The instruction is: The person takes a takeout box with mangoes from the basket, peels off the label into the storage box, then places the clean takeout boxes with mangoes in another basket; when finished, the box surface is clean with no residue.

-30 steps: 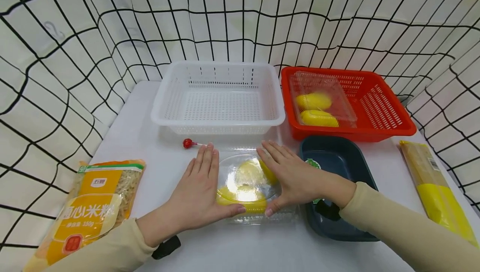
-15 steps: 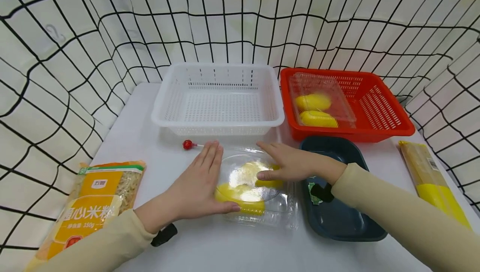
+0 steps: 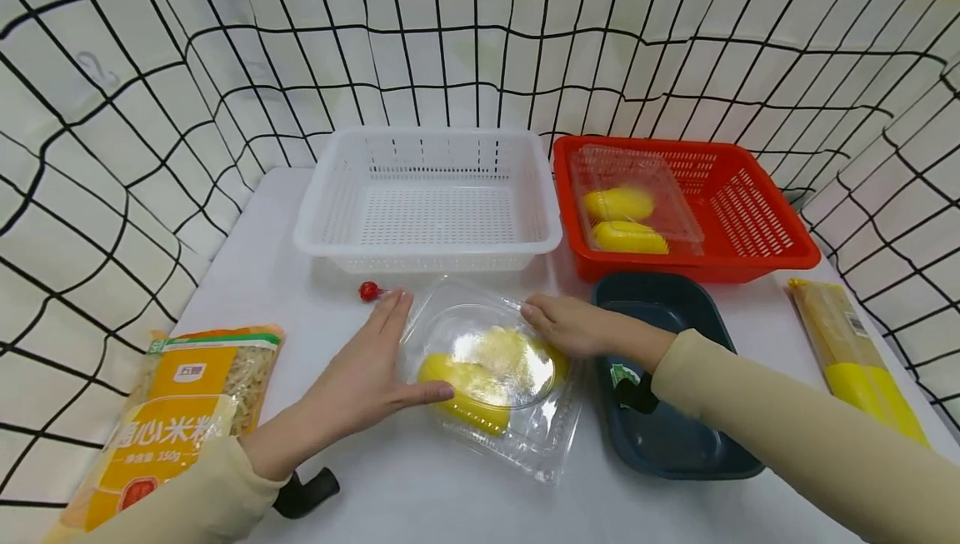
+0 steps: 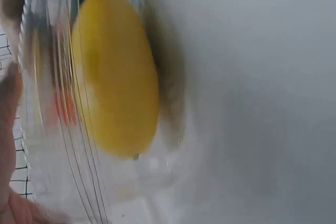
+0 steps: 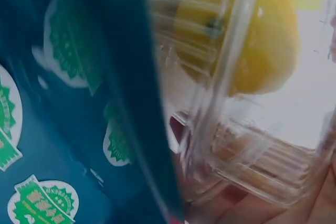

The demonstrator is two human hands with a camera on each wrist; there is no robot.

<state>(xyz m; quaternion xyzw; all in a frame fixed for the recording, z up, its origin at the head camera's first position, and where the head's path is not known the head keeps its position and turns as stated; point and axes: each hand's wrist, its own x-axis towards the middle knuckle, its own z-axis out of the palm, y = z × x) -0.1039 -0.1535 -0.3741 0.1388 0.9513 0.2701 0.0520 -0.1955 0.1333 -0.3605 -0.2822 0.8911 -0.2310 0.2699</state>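
Note:
Yellow oval fruits (image 3: 465, 390) lie inside a lidded clear plastic box (image 3: 543, 465) at the table's middle, turned askew. My left hand (image 3: 358, 373) lies along the box's left side with straight fingers, the thumb reaching over the lid. My right hand (image 3: 576, 323) grips the box's far right edge, its fingers bent; the right wrist view shows fingers (image 5: 252, 211) at the box's ribbed corner. A fruit (image 4: 115, 77) shows closely through the plastic in the left wrist view. The box hides part of both hands in the wrist views.
Behind stand a white basket (image 3: 427, 257) and a red basket (image 3: 757, 227) holding another fruit box (image 3: 675, 232). A dark blue bin (image 3: 690, 452) with green stickers (image 5: 44, 203) stands right. A red lollipop (image 3: 369, 291), pasta bag (image 3: 187, 411) and yellow-brown packet (image 3: 858, 352) lie around; black netting encloses the table.
The box has turned clockwise and shifted slightly left, its near right corner swinging toward me. My right hand went from spread over the lid to gripping the edge; my left hand moved left.

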